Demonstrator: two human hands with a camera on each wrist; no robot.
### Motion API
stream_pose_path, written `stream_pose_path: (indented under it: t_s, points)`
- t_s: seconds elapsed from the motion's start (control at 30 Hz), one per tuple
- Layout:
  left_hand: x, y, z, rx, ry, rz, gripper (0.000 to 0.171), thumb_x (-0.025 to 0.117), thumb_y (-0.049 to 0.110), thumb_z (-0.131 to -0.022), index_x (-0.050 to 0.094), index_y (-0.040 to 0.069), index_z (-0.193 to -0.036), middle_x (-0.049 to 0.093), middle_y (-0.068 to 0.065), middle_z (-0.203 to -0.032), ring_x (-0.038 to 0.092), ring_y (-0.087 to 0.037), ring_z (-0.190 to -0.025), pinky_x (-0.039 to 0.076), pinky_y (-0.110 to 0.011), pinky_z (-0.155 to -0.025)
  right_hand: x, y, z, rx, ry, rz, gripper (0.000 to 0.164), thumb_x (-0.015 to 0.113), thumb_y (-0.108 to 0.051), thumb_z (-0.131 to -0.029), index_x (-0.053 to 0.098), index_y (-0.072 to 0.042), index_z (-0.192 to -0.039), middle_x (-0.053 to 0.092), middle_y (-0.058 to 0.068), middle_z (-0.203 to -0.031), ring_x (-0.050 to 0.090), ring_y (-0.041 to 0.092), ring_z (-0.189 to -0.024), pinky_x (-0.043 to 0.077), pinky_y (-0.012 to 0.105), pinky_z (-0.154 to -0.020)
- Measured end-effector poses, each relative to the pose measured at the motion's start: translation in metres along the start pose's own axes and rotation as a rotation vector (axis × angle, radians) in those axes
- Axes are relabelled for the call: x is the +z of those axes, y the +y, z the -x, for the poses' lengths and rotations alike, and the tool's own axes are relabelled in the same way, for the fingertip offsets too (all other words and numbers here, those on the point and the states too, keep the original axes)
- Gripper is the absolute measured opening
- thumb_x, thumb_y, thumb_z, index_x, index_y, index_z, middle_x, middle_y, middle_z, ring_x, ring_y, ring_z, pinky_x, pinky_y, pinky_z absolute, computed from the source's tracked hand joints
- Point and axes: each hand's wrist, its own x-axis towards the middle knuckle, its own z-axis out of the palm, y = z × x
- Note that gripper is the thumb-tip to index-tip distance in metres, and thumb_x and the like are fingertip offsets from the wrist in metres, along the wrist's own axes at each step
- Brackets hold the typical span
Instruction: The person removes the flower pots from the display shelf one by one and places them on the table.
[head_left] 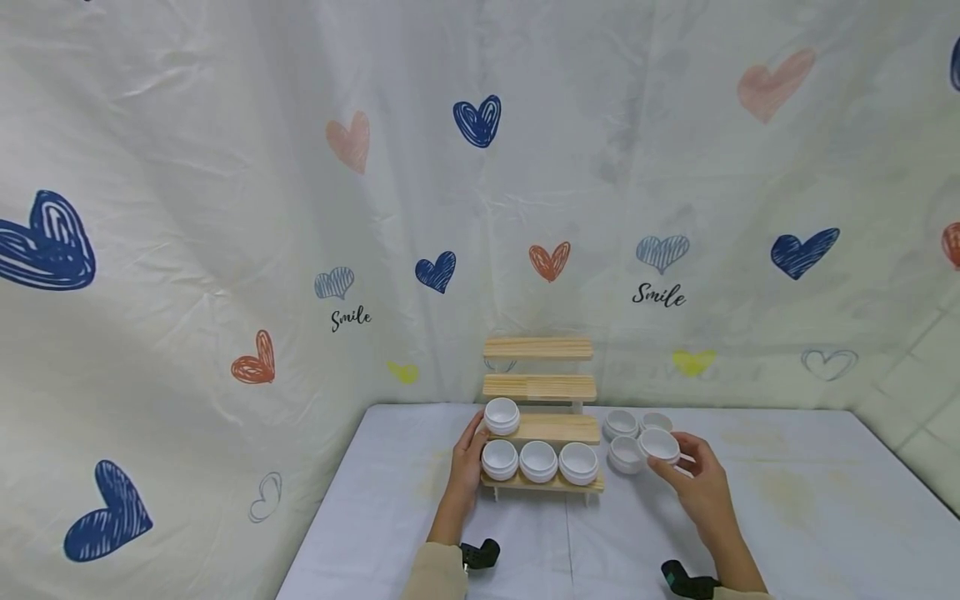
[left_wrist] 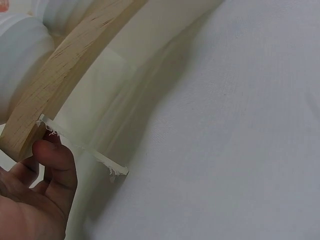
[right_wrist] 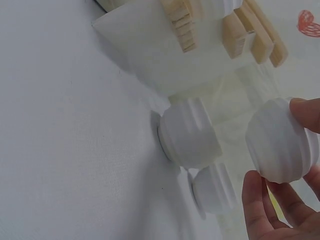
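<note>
- While the left hand [head_left: 467, 458] grips the left side of the stepped wooden stand [head_left: 558, 428], the right hand [head_left: 701, 475] has the held cup [head_left: 660, 447], white and ribbed, off the stand's right side
- Right grip: clamped on the held cup, thumb and fingers on opposing sides; the mouth faces upward in the head view, and the right wrist view shows the body clear of the tabletop [head_left: 525, 550]
- Left grip: fingers curled at a plank end, beside a pale support strip [left_wrist: 85, 147] in the left wrist view; how firmly they press cannot be told
- Governing relation, as judged: the held cup lies to the left of the right palm, between that palm and the stand, so the right hand is the nearer and the left is well apart across the planks
- Axes: the planks run left to right, with the held cup beyond their right ends; being round and squat, it shows no evident long axis
- Stand: 4 tiers; the lowest bears a row of 3 cups [head_left: 538, 462], the next up bears 1 cup [head_left: 502, 415] at its left end, near the left fingers
- Tabletop, right of the stand: 3 more, namely a left rear cup [head_left: 622, 424], a right rear cup [head_left: 657, 421] and a near cup [head_left: 626, 456], clustered near the held cup
</note>
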Motion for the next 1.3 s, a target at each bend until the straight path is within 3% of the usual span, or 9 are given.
stream_pose_path:
  t_s: [0.43,0.67,0.9,1.13,1.3]
  points:
    - [0.001,-0.001,-0.002,0.001,-0.001,0.001,0.050,0.053,0.027,-0.106,0.047,0.021,-0.155,0.046,-0.003,-0.160,0.031,-0.031,-0.155,0.019,-0.056,-0.127,-0.007,0.001,0.000,0.056,-0.001,-0.037,0.071,0.082,-0.028,-0.088,0.045,-0.009,-0.146,0.053,0.000,-0.127,0.054,-0.011,-0.092,0.051,0.011,-0.076]
    - [0.001,-0.002,0.001,-0.009,0.011,0.000,0.050,0.053,0.026,-0.105,0.047,0.018,-0.154,0.047,-0.005,-0.160,0.032,-0.031,-0.154,0.020,-0.056,-0.127,-0.008,0.008,-0.001,0.126,0.010,-0.039,0.074,0.084,-0.028,-0.087,0.044,-0.010,-0.147,0.055,-0.010,-0.118,0.055,-0.009,-0.087,0.052,0.012,-0.074]
    - [0.001,-0.002,0.001,0.002,-0.001,-0.004,0.050,0.053,0.028,-0.105,0.047,0.019,-0.154,0.046,-0.006,-0.160,0.031,-0.032,-0.154,0.020,-0.057,-0.126,-0.010,0.018,-0.005,0.168,0.002,-0.029,0.076,0.083,-0.034,-0.087,0.042,-0.011,-0.147,0.055,0.004,-0.132,0.053,-0.008,-0.089,0.051,0.014,-0.074]
    - [0.000,-0.003,0.000,0.004,0.001,-0.019,0.048,0.051,0.028,-0.106,0.048,0.020,-0.154,0.046,-0.008,-0.160,0.031,-0.034,-0.154,0.020,-0.058,-0.126,-0.010,0.025,-0.007,0.193,0.005,-0.055,0.077,0.084,-0.033,-0.086,0.043,-0.013,-0.147,0.054,-0.016,-0.114,0.054,-0.008,-0.089,0.051,0.014,-0.075]
    - [0.000,-0.003,-0.002,0.013,0.000,-0.020,0.047,0.050,0.027,-0.107,0.049,0.021,-0.154,0.046,-0.008,-0.160,0.032,-0.033,-0.153,0.021,-0.058,-0.126,-0.011,0.024,-0.008,0.211,0.017,-0.088,0.077,0.084,-0.031,-0.086,0.042,-0.013,-0.148,0.053,-0.021,-0.109,0.054,-0.008,-0.089,0.051,0.013,-0.075]
